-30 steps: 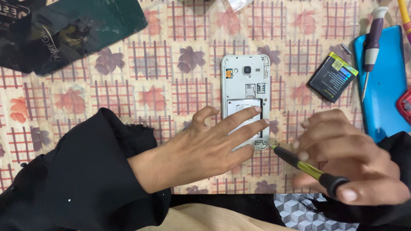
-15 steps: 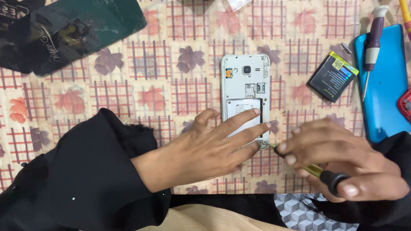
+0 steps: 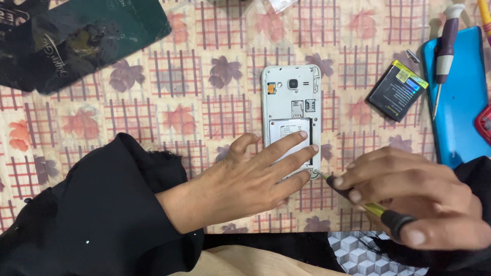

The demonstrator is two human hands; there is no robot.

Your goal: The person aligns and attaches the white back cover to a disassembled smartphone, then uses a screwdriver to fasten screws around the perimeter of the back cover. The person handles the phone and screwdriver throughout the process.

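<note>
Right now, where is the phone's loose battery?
In the head view, the black battery lies on the patterned cloth at upper right, between the opened white phone and the blue cover.

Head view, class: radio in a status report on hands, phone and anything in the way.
Left hand flat on the open white phone, pinning it. Right hand grips a screwdriver, tip at the phone's lower right corner. Loose battery lies apart; nothing in the way.
</note>
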